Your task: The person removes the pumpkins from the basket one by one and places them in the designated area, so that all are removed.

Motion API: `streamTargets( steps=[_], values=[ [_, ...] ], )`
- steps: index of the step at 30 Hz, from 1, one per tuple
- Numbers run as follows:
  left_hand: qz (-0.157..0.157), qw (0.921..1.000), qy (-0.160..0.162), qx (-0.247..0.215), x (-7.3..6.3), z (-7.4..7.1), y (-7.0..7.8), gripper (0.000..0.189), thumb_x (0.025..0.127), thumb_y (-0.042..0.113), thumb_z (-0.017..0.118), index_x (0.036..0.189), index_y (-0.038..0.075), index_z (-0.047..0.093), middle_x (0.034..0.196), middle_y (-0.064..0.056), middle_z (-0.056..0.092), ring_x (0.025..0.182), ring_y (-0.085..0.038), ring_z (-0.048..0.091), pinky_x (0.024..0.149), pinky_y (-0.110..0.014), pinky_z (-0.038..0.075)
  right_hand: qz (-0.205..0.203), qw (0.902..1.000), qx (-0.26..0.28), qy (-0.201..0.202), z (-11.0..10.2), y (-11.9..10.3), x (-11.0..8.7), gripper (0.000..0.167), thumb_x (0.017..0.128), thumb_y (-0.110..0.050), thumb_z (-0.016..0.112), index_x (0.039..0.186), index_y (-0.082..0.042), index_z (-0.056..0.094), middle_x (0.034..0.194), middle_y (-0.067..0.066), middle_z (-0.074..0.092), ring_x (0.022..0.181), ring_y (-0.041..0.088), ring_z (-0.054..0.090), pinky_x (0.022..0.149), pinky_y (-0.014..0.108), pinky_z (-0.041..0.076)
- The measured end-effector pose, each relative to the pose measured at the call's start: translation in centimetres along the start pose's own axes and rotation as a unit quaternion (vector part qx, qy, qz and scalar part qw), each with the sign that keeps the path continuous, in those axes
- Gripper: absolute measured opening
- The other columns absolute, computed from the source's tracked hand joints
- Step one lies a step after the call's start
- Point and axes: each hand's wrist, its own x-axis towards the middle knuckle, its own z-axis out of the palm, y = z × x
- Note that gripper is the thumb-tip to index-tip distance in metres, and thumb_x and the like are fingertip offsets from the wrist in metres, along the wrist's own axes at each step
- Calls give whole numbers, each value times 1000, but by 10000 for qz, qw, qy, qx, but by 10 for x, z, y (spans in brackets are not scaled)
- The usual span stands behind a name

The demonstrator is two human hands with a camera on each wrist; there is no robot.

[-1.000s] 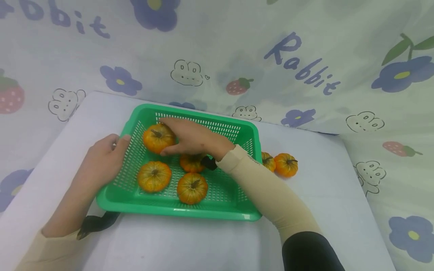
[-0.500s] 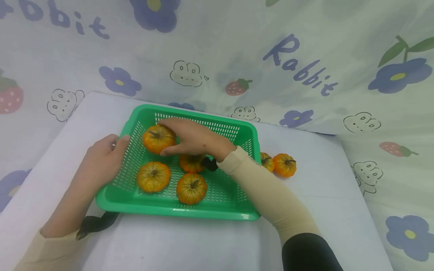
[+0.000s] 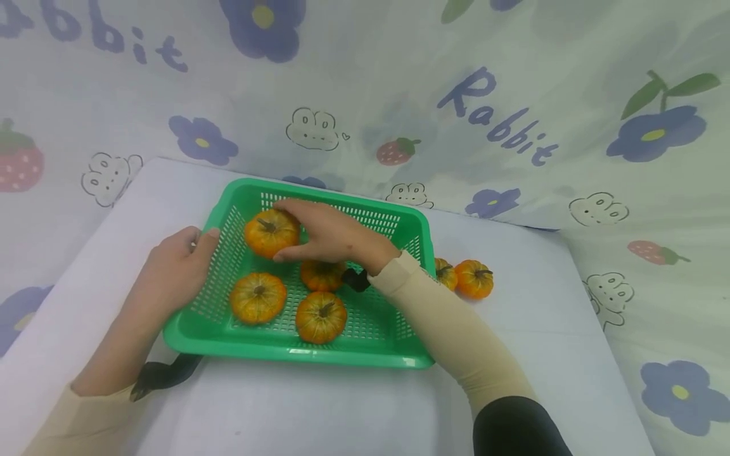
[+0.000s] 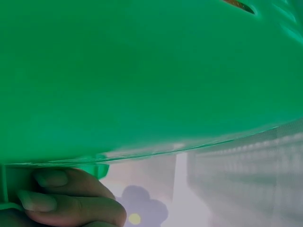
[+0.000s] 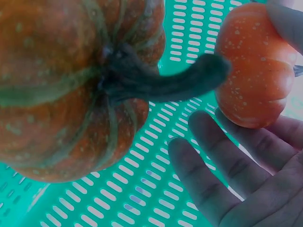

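A green slotted basket (image 3: 296,356) sits on a white table. My right hand (image 3: 293,231) reaches into its far left corner and grips a small orange pumpkin (image 3: 265,233) between thumb and fingers. In the right wrist view that pumpkin (image 5: 255,66) lies against my fingers (image 5: 213,161), and another pumpkin (image 5: 71,85) with a dark stem fills the left. Three more pumpkins (image 3: 258,297) (image 3: 321,316) (image 3: 322,275) lie on the basket floor. My left hand (image 3: 196,244) grips the basket's left rim, thumb on top; its fingers (image 4: 71,198) curl under the rim (image 4: 142,71).
Two small pumpkins (image 3: 473,278) (image 3: 445,273) lie on the table just right of the basket. A printed cloth (image 3: 485,114) with flowers and "Rabbit" lettering hangs behind and beside the table. The table (image 3: 319,411) extends in front of the basket.
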Motion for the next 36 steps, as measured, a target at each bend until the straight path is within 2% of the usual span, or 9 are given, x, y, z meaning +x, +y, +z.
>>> streamTargets(
  steps=[9, 16, 22, 28, 36],
  values=[
    [20, 10000, 11, -14, -1, -2, 0, 69, 109, 61, 22, 115, -1, 51, 90, -20, 63, 63, -28, 62, 51, -41, 55, 72, 9984, 493, 264, -4, -8, -12, 87, 93, -53, 77, 160, -14, 38, 146, -3, 55, 123, 9, 55, 104, 26, 45],
    [88, 9999, 20, 47, -2, -7, 1, 67, 111, 58, 21, 113, -1, 51, 87, -18, 62, 66, -28, 61, 53, -40, 54, 113, 9989, 391, 213, 0, -18, -13, 88, 92, -59, 75, 160, -17, 38, 151, -4, 51, 127, 9, 52, 107, 25, 43],
    [160, 9995, -24, 255, -1, -2, -4, 62, 112, 53, 20, 108, 0, 51, 85, -16, 57, 73, -29, 56, 56, -37, 49, 21, 9971, 628, 419, 2, -21, -24, 86, 92, -59, 75, 158, -17, 42, 146, -5, 55, 120, 9, 56, 101, 32, 51],
    [110, 9996, -8, 276, -5, 0, -4, 63, 112, 53, 19, 108, 0, 51, 85, -16, 57, 71, -28, 56, 55, -36, 50, -175, 9964, 594, 581, -2, -18, -30, 86, 92, -57, 76, 157, -12, 44, 140, -3, 60, 120, 8, 57, 103, 35, 50],
    [130, 9995, 43, 288, -8, -4, 4, 61, 112, 53, 19, 106, 1, 50, 82, -15, 56, 68, -27, 57, 54, -37, 51, -106, 9982, 147, 577, -23, -34, -49, 86, 92, -60, 74, 158, -15, 44, 145, -5, 58, 126, 7, 55, 108, 28, 45]
  ],
)
